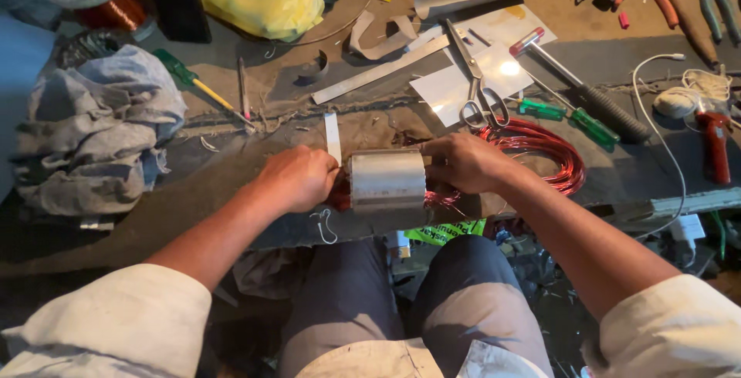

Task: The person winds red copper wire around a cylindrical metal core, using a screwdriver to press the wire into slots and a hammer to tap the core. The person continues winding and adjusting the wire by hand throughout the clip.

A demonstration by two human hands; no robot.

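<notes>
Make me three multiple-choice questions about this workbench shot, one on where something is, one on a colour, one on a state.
1. Where do the scissors lie?
A. On the pale sheet beyond the metal cylinder
B. On the grey rag pile
C. In the person's lap

2. What colour is the loose wire coil beside the right hand?
A. Blue
B. Reddish copper
C. White

3. How is the metal cylinder held?
A. By one hand only
B. Untouched on the bench
C. A hand at each end

Answers: 1 A, the scissors rest on the pale sheet past the cylinder. 2 B, the coil shines copper red. 3 C, the left hand and right hand sit at opposite ends.
</notes>
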